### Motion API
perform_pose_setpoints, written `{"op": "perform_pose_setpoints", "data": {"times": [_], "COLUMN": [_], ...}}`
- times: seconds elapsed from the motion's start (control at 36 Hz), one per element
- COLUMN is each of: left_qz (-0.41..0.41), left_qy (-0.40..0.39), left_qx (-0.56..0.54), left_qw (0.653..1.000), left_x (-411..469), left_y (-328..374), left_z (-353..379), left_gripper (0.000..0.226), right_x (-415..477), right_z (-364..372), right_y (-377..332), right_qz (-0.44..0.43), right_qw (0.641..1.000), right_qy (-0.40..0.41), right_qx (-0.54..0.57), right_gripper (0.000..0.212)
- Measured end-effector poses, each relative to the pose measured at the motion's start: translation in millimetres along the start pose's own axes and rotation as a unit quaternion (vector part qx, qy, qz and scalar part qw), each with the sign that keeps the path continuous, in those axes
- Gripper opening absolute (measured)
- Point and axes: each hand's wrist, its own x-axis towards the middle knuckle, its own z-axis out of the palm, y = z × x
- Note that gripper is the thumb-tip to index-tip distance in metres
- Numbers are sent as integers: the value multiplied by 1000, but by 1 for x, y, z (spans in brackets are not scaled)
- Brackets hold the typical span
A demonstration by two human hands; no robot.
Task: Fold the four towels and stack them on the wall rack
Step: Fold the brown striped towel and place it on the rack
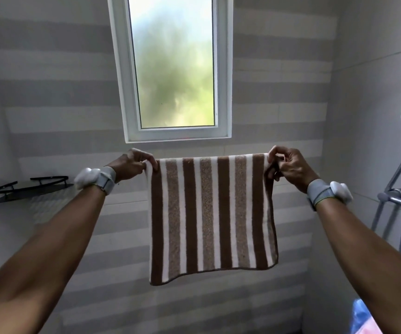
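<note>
Towel held up mid-frame, brown and white stripes hanging flat.
I see my left hand and right hand each pinching a top corner; black wall rack at left.

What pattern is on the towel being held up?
Vertical brown and white stripes on the terry towel, clearest in the head view.

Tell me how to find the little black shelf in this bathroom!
Start at the tall window in the striped tiled wall, then look down and far left, past the left hand pinching the striped towel. The black wall rack sits in the corner, the only dark, railed thing there.
</note>
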Motion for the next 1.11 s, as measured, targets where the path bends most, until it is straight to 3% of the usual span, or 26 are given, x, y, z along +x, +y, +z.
{"op": "perform_pose_setpoints", "data": {"times": [0.11, 0.22, 0.33, 0.39, 0.42, 0.47, 0.5, 0.56, 0.61, 0.64, 0.67, 0.69, 0.72, 0.75, 0.78, 0.86, 0.94, 1.03, 1.11], "left_qz": [-40, -86, -68, -29, -4, 45, 56, 6, -92, -124, -138, -134, -105, -48, 5, 20, 37, 17, -16], "left_qy": [-51, -61, -41, -12, 18, 95, 116, 34, -57, -27, 58, 169, 239, 221, 147, 23, 18, 26, -53], "left_qx": [0, -99, -107, -139, -173, -299, -358, -328, -222, -218, -234, -249, -243, -238, -244, -198, -185, -226, -213], "left_qw": [998, 989, 991, 990, 985, 948, 925, 944, 969, 968, 961, 944, 934, 944, 959, 980, 982, 974, 976], "left_x": [-4, -9, -7, -5, -3, -3, -8, -18, -35, -40, -40, -42, -41, -40, -41, -45, -44, -47, -47], "left_y": [-5, -2, -7, -5, 0, 12, 10, 6, -6, -10, -11, -8, -11, -11, -9, -30, -22, -17, -17], "left_z": [-4, 2, 3, -1, -3, -1, 2, 18, 44, 56, 65, 68, 64, 59, 51, 32, 33, 39, 44], "left_gripper": [23, 35, 53, 57, 54, 53, 66, 86, 102, 101, 90, 63, 58, 52, 44, 43, 26, 29, 38], "right_x": [-5, -3, 1, 3, 4, 3, -2, -12, -28, -33, -35, -39, -35, -33, -30, -24, -25, -30, -30], "right_z": [3, 4, 7, 10, 11, 11, 15, 28, 44, 48, 50, 49, 47, 43, 38, 29, 33, 38, 33], "right_y": [-1, 5, 5, -7, -12, -17, -15, -4, 18, 30, 31, 28, 26, 24, 17, 30, 44, 26, 21], "right_qz": [8, 11, -6, -34, -52, -82, -76, -21, 31, 44, 51, 42, 25, 5, -6, 44, 64, 18, 4], "right_qw": [1000, 994, 981, 991, 997, 990, 987, 996, 996, 996, 996, 998, 999, 1000, 997, 989, 993, 995, 993], "right_qy": [-13, -64, -56, -28, 4, 66, 56, -37, -78, -74, -65, -52, -32, -14, -6, -42, -74, -38, -63], "right_qx": [7, -89, -185, -130, -51, 97, 127, 82, -4, -27, -28, -15, -3, 27, 73, 133, 70, 93, 101], "right_gripper": [23, 2, 23, 20, 21, 42, 61, 96, 107, 101, 92, 87, 85, 83, 75, 56, 22, 22, 21]}}
